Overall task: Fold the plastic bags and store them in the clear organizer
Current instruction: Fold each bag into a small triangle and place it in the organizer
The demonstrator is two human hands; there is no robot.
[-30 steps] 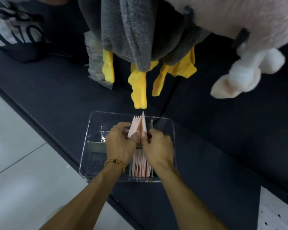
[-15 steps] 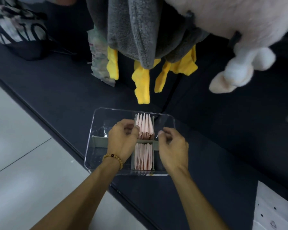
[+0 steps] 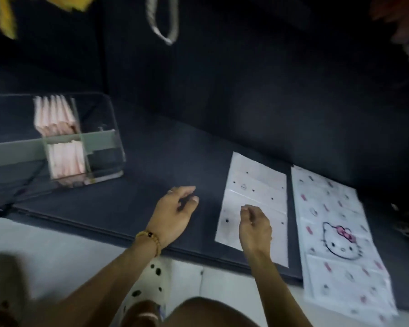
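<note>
The clear organizer stands at the left on the dark mat, with folded pink bags upright in two middle compartments. A white dotted plastic bag lies flat to the right, and a larger white bag with a cat print lies beside it. My left hand, with a bead bracelet, hovers over the mat between the organizer and the dotted bag, fingers loosely apart and holding nothing. My right hand is over the dotted bag's near half, fingers curled; I cannot tell if it touches the bag.
The dark mat ends at a front edge above a light tiled floor. Yellow cloth and a grey loop hang at the top. My knee and a spotted slipper are below.
My view has swung right, so the organizer now sits at the left. Both hands have left the organizer and moved right, to the flat dotted bag.
</note>
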